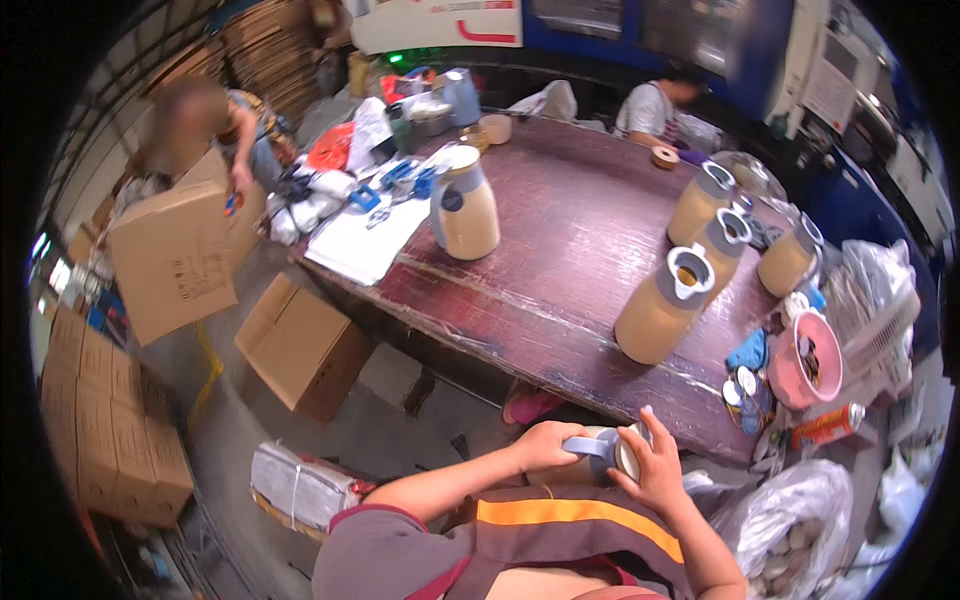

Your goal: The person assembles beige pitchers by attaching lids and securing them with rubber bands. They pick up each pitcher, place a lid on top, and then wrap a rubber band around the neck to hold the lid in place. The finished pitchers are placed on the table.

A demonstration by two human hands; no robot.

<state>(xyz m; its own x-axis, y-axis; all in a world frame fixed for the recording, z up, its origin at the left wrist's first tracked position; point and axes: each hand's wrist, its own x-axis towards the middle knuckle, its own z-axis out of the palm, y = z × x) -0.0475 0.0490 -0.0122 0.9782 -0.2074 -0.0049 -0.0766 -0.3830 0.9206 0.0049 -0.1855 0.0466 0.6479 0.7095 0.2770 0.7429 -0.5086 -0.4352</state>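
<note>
Left hand [546, 447]: curled, holding jug [603, 437] by handle [586, 447]
Right hand [656, 468]: spread, apparently gripping pale lid [627, 461]
Surface [560, 210]: beyond both hands

The left forearm [450, 485] slanted inward, with the left hand [543, 447] curled. The right forearm [708, 545] sloped up, and the right hand [656, 472] sat close by, its fingers [659, 432] bent and apart.

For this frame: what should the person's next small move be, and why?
Probably a slight twist of the cream lid with the right grip, while the left grip steadies the thermal jug. The right grip has its fingers around the lid, and the left is at the jug's blue-grey handle; whether the lid is fully seated cannot be told.
</note>
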